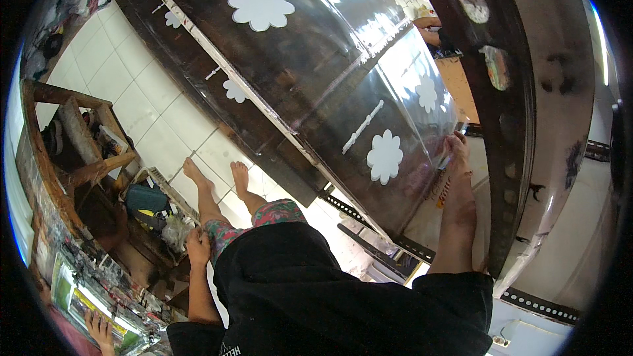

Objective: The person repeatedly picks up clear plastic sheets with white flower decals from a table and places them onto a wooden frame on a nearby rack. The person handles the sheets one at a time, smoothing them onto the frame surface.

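A long dark board with white flower-shaped cut-outs and thin white strips slants across the view. Glossy clear plastic film covers much of its right part, throwing bright reflections. At the board's right edge my right hand is closed on the rim of the film, arm stretched forward. My left hand hangs low beside my thigh, its fingers curled, and nothing shows sticking out of it.
To the left stands a paint-stained wooden frame with a crate of odds and ends. Another person's arm reaches in beyond the board; another hand rests at lower left. A large dark curved frame rises on the right, above white floor tiles.
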Tool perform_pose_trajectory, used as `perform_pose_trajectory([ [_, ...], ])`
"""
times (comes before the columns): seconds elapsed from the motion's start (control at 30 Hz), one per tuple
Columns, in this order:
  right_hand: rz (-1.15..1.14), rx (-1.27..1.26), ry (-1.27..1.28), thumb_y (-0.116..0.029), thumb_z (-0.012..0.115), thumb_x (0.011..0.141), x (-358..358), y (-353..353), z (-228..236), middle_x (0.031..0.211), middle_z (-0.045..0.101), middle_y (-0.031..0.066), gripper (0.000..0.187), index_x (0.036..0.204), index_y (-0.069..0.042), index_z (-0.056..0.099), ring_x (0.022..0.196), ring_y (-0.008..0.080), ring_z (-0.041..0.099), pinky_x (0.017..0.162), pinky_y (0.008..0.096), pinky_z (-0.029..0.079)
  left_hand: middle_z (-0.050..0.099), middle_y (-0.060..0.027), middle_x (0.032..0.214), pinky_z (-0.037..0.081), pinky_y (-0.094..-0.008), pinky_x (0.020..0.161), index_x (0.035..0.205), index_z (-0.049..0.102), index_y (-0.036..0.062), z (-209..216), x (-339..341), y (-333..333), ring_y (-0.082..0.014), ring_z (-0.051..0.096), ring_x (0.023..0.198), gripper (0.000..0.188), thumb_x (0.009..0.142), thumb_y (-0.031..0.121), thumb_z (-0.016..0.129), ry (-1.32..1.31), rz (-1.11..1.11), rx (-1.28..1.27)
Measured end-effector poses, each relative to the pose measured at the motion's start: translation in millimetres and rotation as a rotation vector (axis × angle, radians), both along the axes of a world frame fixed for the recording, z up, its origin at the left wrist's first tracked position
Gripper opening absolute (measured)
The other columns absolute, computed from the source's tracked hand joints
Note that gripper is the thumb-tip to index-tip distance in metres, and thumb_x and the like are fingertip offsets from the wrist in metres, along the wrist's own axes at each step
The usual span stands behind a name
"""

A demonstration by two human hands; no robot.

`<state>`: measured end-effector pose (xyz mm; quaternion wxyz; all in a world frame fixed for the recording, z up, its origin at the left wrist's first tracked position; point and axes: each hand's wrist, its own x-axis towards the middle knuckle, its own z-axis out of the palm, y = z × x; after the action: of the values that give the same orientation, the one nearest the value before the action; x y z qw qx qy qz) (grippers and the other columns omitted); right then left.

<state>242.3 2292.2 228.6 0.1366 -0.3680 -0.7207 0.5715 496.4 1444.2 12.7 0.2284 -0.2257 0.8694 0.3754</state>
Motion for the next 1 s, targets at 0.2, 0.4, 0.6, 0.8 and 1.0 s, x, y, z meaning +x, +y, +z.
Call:
perform_pose_trajectory([
  [0.2,-0.168,1.045,-0.556,-0.01,0.059,0.091,-14.6,-30.4,15.9,0.111,0.067,0.0094,0.026,0.115,-0.003,0.065,0.104,0.0226,0.064,0.089,0.0359,0.05,0.064,-0.0249,0.111,0.047,-0.0487,0.093,0.112,0.063,-0.0029,3.4,-9.3,1.4,-0.0439,0.059,0.107,0.029,0.09,0.016,0.061,0.082,-0.026,-0.023],
  [0.4,0.036,0.894,-0.071,-0.015,0.058,0.093,-50.0,-77.7,24.3,0.111,0.068,0.0106,0.028,0.118,-0.004,0.065,0.104,0.0211,0.064,0.09,0.0337,0.049,0.064,-0.0245,0.112,0.047,-0.0474,0.095,0.111,0.065,-0.0017,9.2,-13.6,6.5,-0.0428,0.059,0.107,0.03,0.089,0.018,0.061,0.077,0.012,0.008],
  [0.6,0.528,0.214,0.42,-0.014,0.066,0.093,-132.2,-213.0,4.5,0.119,0.061,0.0108,0.04,0.128,0.0,0.055,0.106,0.0262,0.063,0.091,0.0336,0.052,0.062,-0.0247,0.12,0.045,-0.0464,0.101,0.12,0.063,0.0004,44.6,-49.9,-0.9,-0.0424,0.057,0.114,0.039,0.086,0.018,0.062,0.18,0.15,0.065],
  [0.8,0.921,0.153,0.416,-0.016,0.059,0.098,-184.8,-529.7,56.1,0.103,0.065,0.0077,0.022,0.114,-0.001,0.06,0.093,0.0198,0.065,0.087,0.0317,0.052,0.062,-0.026,0.116,0.048,-0.045,0.098,0.118,0.062,-0.0031,68.2,-94.9,-31.5,-0.0429,0.059,0.11,0.036,0.09,0.019,0.063,0.445,0.305,0.049],
  [1.0,1.362,-0.228,0.314,-0.008,0.056,0.101,-182.1,-774.6,56.3,0.103,0.066,0.0096,0.016,0.115,-0.001,0.061,0.089,0.0183,0.067,0.082,0.0311,0.056,0.062,-0.0202,0.125,0.047,-0.0439,0.1,0.12,0.062,-0.0003,135.1,-157.9,-103.3,-0.0392,0.059,0.115,0.035,0.094,0.023,0.06,0.504,0.421,0.004],
])
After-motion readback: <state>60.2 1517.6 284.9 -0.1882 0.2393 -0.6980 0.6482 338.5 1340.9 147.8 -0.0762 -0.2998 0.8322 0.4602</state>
